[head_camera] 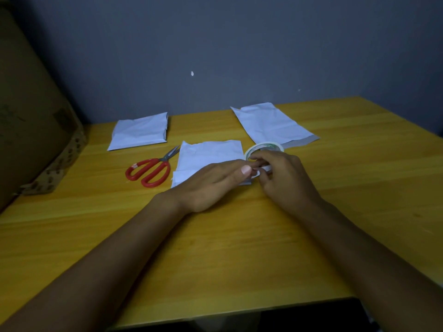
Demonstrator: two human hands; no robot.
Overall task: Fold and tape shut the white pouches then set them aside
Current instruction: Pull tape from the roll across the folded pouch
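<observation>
1. Both forearms reach in from the near edge of the yellow wooden table [239,248] and meet at its middle.
2. Left hand [211,185]: palm down on the near part of the middle pouch [208,155], fingers nearly straight and together, thumb tip beside the fingers of the other hand.
3. Right hand [285,180]: fingers curled, pinching a small white strip at the pouch's near right corner and touching the tape roll [263,149]; whether the strip is tape or pouch edge cannot be told.
4. Tape roll: lies just right of the middle pouch, partly hidden by the right hand.
5. Red-handled scissors [153,170]: flat on the table, just left of the middle pouch, blades pointing away.
6. Folded pouch [141,131]: far left, apart from the others.
7. Unfolded pouch [271,124]: far right, behind the tape roll.
8. Cardboard box [31,121]: at the table's left edge.
</observation>
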